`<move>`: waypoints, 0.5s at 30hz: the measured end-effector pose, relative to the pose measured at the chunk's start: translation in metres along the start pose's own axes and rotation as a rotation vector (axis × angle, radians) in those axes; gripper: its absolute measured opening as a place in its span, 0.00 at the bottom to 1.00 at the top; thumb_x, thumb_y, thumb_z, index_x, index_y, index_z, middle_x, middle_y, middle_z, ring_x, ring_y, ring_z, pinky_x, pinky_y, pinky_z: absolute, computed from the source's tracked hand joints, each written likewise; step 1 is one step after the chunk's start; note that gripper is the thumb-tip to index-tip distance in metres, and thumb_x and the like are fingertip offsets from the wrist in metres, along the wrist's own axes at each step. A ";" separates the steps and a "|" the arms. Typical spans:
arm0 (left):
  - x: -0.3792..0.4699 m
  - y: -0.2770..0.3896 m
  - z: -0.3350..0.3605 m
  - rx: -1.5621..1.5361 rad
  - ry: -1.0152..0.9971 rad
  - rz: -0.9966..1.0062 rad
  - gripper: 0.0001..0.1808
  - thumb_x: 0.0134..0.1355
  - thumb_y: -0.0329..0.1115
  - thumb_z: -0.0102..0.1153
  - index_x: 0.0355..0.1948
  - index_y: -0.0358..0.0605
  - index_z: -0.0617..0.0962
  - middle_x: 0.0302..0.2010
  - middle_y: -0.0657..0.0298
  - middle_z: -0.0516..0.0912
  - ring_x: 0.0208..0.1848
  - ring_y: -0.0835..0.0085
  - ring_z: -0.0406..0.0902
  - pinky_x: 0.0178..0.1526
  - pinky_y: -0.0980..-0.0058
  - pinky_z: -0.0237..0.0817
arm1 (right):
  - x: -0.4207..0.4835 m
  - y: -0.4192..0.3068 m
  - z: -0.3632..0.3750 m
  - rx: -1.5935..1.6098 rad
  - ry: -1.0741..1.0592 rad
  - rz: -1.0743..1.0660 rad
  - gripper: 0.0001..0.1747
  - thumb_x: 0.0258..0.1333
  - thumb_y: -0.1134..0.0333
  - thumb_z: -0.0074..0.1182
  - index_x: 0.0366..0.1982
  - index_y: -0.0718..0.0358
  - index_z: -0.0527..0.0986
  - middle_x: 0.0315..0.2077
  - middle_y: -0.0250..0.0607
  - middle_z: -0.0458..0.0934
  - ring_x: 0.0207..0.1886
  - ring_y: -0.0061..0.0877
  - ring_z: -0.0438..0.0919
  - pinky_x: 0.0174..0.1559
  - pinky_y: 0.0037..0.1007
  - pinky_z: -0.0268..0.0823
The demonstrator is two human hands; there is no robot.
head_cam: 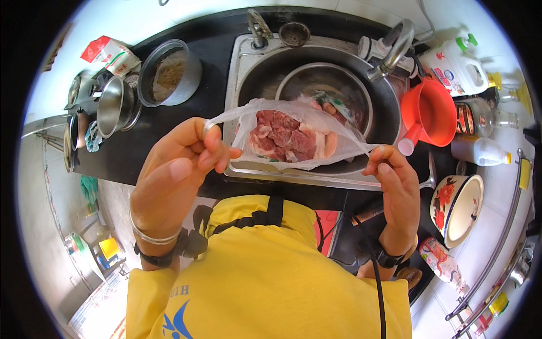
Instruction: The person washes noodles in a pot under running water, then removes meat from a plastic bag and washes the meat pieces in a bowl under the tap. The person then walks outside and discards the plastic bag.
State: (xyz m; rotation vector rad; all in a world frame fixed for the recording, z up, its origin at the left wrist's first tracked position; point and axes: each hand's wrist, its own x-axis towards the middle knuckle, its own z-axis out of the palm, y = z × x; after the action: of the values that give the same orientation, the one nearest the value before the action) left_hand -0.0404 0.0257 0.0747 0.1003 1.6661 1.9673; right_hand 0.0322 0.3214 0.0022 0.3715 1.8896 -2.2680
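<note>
A thin translucent plastic bag [244, 135] is stretched open between my hands, over the near side of the sink. Chunks of raw red meat with pale fat [286, 137] lie inside it. My left hand [178, 156] pinches one end of the bag by a handle loop near the fingertips. On the other side, my right hand [394, 171] grips the opposite corner between thumb and fingers. Behind the bag, a round steel basin [326, 70] sits in the stainless sink [232, 84], with water and another partly hidden plastic bag holding meat [334, 108].
A curved faucet [398, 46] reaches over the sink's right side. Beside it are a red plastic ladle [436, 114], a white jug [455, 70] and a floral enamel basin [457, 212]. Leftward stand a plastic tub [188, 80] and a metal bowl [112, 106]. A cleaver-like tool [368, 215] lies near my right wrist.
</note>
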 end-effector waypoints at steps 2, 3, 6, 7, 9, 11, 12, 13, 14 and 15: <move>-0.009 0.007 -0.005 -0.018 0.013 0.025 0.27 0.49 0.56 0.51 0.35 0.41 0.65 0.26 0.68 0.63 0.33 0.75 0.64 0.57 0.65 0.56 | 0.000 -0.011 0.006 -0.027 -0.024 -0.021 0.08 0.55 0.73 0.43 0.36 0.68 0.70 0.36 0.34 0.67 0.38 0.18 0.69 0.46 0.20 0.59; -0.016 0.012 -0.009 -0.041 0.028 0.050 0.27 0.49 0.56 0.51 0.35 0.41 0.65 0.26 0.68 0.63 0.33 0.75 0.64 0.57 0.65 0.56 | 0.002 -0.017 0.010 -0.029 -0.051 -0.034 0.08 0.54 0.74 0.42 0.36 0.69 0.69 0.36 0.34 0.67 0.37 0.18 0.68 0.46 0.20 0.58; -0.034 0.020 -0.025 -0.159 0.107 0.091 0.26 0.50 0.52 0.52 0.36 0.38 0.67 0.26 0.69 0.63 0.34 0.76 0.65 0.56 0.68 0.58 | 0.008 -0.033 0.033 0.006 -0.107 -0.087 0.10 0.52 0.75 0.42 0.37 0.70 0.69 0.37 0.34 0.66 0.37 0.18 0.68 0.46 0.20 0.59; -0.041 0.022 -0.032 -0.161 0.148 0.102 0.26 0.51 0.54 0.51 0.34 0.39 0.66 0.25 0.68 0.62 0.32 0.75 0.64 0.56 0.65 0.58 | 0.013 -0.039 0.042 0.016 -0.160 -0.103 0.10 0.52 0.75 0.42 0.37 0.70 0.69 0.38 0.34 0.66 0.37 0.18 0.67 0.46 0.20 0.59; -0.054 0.025 -0.050 -0.179 0.180 0.147 0.26 0.52 0.54 0.52 0.35 0.39 0.67 0.25 0.68 0.62 0.32 0.75 0.64 0.56 0.64 0.59 | 0.021 -0.047 0.062 -0.032 -0.242 -0.143 0.10 0.52 0.74 0.43 0.38 0.70 0.69 0.38 0.34 0.66 0.37 0.17 0.68 0.46 0.20 0.59; -0.070 0.027 -0.070 -0.223 0.222 0.188 0.26 0.52 0.54 0.52 0.36 0.38 0.67 0.25 0.68 0.62 0.32 0.75 0.64 0.56 0.63 0.60 | 0.028 -0.054 0.084 -0.022 -0.316 -0.108 0.10 0.52 0.73 0.44 0.38 0.70 0.69 0.36 0.33 0.68 0.37 0.17 0.68 0.45 0.19 0.59; -0.078 0.029 -0.083 -0.239 0.237 0.206 0.27 0.52 0.54 0.52 0.36 0.38 0.67 0.25 0.68 0.62 0.33 0.74 0.65 0.56 0.62 0.61 | 0.033 -0.057 0.094 0.005 -0.352 -0.067 0.10 0.53 0.73 0.44 0.37 0.69 0.69 0.35 0.33 0.68 0.37 0.16 0.68 0.45 0.19 0.60; -0.085 0.031 -0.097 -0.275 0.247 0.237 0.25 0.54 0.53 0.51 0.36 0.39 0.68 0.25 0.68 0.63 0.33 0.74 0.66 0.56 0.62 0.61 | 0.038 -0.060 0.106 0.029 -0.381 -0.024 0.10 0.53 0.73 0.44 0.37 0.69 0.69 0.34 0.33 0.69 0.37 0.16 0.68 0.45 0.19 0.60; -0.091 0.031 -0.112 -0.319 0.245 0.274 0.25 0.54 0.51 0.52 0.37 0.36 0.69 0.25 0.67 0.65 0.33 0.72 0.68 0.55 0.60 0.62 | 0.041 -0.062 0.117 0.011 -0.423 -0.021 0.10 0.54 0.73 0.45 0.38 0.69 0.70 0.31 0.32 0.70 0.35 0.15 0.69 0.43 0.18 0.61; -0.096 0.032 -0.127 -0.365 0.218 0.320 0.25 0.54 0.48 0.52 0.39 0.33 0.71 0.26 0.66 0.66 0.34 0.69 0.69 0.54 0.59 0.63 | 0.046 -0.065 0.129 -0.045 -0.458 0.012 0.12 0.55 0.71 0.44 0.40 0.69 0.70 0.31 0.33 0.71 0.36 0.17 0.69 0.43 0.20 0.62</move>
State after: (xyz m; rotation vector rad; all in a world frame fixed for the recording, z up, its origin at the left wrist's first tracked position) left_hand -0.0219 -0.1330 0.1036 0.0155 1.4571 2.5743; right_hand -0.0410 0.2076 0.0715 -0.1358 1.6866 -2.0703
